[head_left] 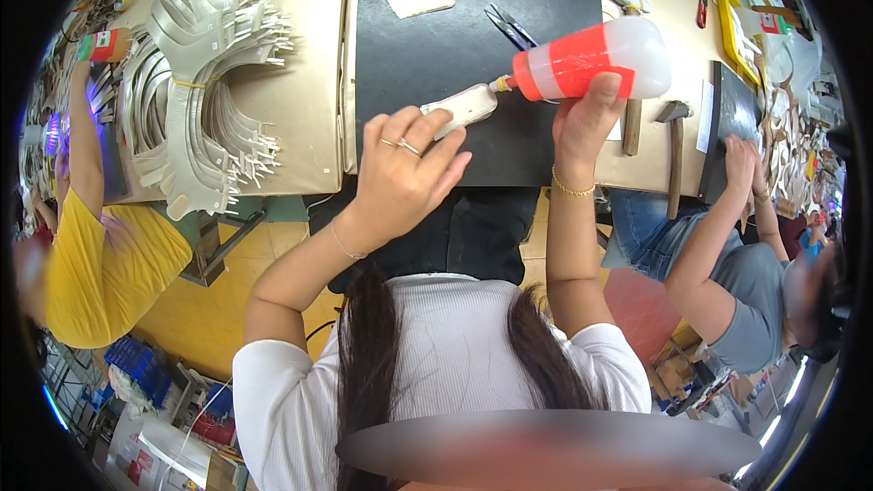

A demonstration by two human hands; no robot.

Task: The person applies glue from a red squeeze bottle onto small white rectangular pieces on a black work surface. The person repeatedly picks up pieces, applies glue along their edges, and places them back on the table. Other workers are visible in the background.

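The black mat [386, 59] offers bare room along its left part, above the left hand [409, 159]. Over its right part, the tilted bottle [582, 62] blocks passage; left of it, beyond bare tabletop [318, 36], bundled strips [195, 59] obstruct.

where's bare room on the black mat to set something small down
Two patches of the black mat look bare: one between the upper-left pale pieces and the left hand, another between it and the right hand, below the bottle. Left of the mat it's crowded with stacked pale strips.
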